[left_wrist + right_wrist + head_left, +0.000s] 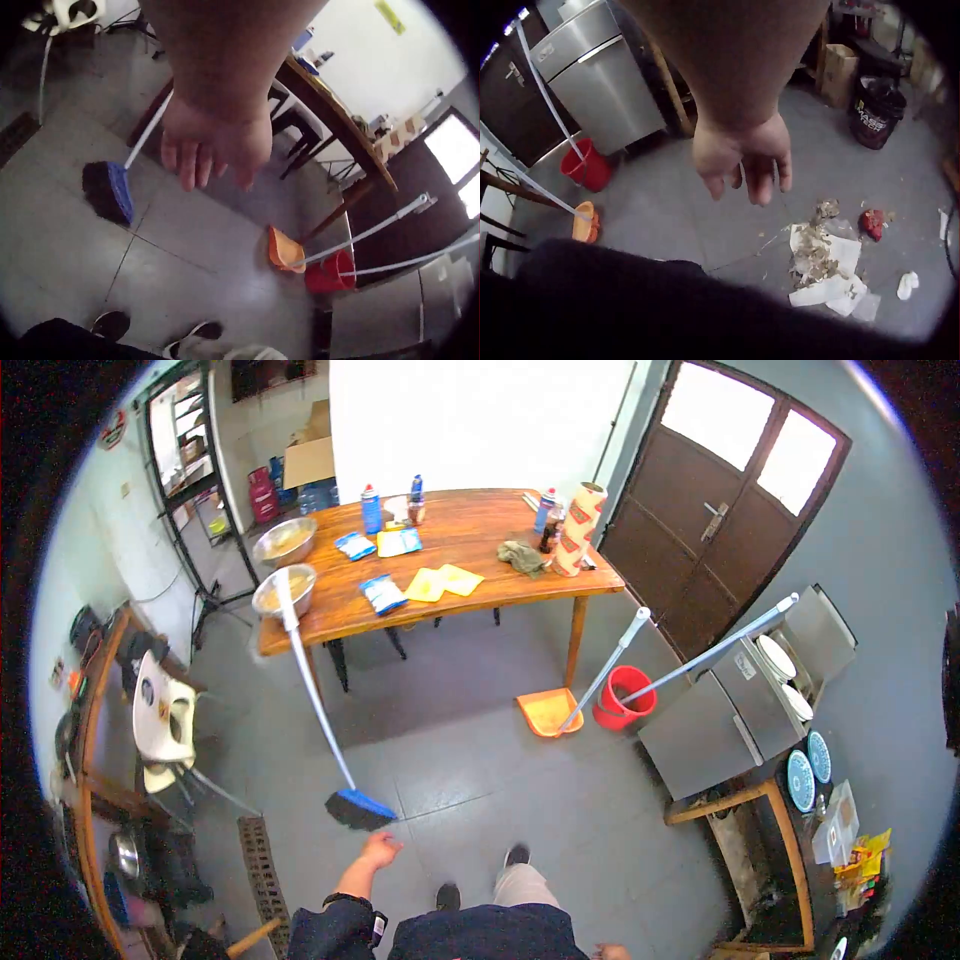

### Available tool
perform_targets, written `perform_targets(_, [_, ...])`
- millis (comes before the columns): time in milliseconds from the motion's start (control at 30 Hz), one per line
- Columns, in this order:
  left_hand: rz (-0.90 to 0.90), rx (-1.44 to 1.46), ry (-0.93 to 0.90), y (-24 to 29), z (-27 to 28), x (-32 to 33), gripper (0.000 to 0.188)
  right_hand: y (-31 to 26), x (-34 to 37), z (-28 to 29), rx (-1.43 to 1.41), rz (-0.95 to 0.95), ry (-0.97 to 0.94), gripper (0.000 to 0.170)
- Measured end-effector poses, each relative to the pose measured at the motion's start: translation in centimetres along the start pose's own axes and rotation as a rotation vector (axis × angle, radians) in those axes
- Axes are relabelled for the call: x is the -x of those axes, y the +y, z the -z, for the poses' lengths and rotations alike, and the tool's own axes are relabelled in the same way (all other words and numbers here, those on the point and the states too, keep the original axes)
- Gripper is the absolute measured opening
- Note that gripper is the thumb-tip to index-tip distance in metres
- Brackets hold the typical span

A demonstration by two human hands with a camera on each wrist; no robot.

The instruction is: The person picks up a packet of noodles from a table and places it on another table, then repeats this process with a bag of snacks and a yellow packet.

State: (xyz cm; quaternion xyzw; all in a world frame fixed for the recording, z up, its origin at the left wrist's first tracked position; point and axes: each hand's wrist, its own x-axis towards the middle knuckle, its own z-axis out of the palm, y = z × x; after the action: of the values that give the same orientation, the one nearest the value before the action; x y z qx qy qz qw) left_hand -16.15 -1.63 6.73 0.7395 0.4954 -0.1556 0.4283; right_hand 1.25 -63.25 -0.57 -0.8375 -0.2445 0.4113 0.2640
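My left hand (pixel 380 850) hangs over the floor with relaxed fingers and holds nothing. Nearest to it is a broom (pixel 360 809) with a blue head and dark bristles, its pale handle leaning against the table's left end. The left wrist view shows the same broom (pixel 110 192) beyond the loose fingers. Only a bit of my right hand (pixel 612 952) shows at the bottom of the head view. In the right wrist view that right hand (pixel 746 161) dangles with loose fingers, nothing in it. Beyond it a pile of paper and scraps (pixel 825 259) lies on the floor.
A wooden table (pixel 460 520) bears bowls, spray cans, packets and yellow cloths. By its right leg are an orange dustpan (pixel 548 712) and a red bucket (pixel 627 700) with a long handle in it. A black bin (pixel 876 112) stands behind the scraps; a white chair (pixel 160 710) is left.
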Motion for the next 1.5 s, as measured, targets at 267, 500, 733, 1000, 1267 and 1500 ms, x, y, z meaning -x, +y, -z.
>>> perform_targets(267, [-0.1, -0.437, -0.026, -1.8, -2.9, -15.4, 0.05, 3.7, -16.7, 9.8, -0.489, -0.5, 0.038, 0.028])
perform_targets(500, [0.276, 0.072, 0.102, 12.8, 2.1, -11.8, 0.041, -3.3, -36.2, 27.9, -0.374, -0.531, 0.383, 0.014])
perform_targets(733, [0.35, 0.468, 0.162, 13.0, -0.1, -15.9, 0.038, -19.7, -47.1, 35.3, -0.409, -0.26, 0.32, 0.012])
perform_targets(1000, [0.13, 0.622, 0.478, 21.1, 9.3, -25.7, 0.034, -35.0, -58.8, 37.2, -0.258, 0.021, 0.142, 0.019])
perform_targets(1267, [-0.367, 0.538, 0.369, 38.0, 32.6, -33.4, 0.035, -56.5, -66.5, 37.1, -0.153, 0.242, 0.069, 0.023])
perform_targets(1500, [-0.186, 0.348, 0.668, 37.3, 45.6, -48.6, 0.041, -65.2, -71.0, 36.6, -0.278, 0.213, 0.067, 0.026])
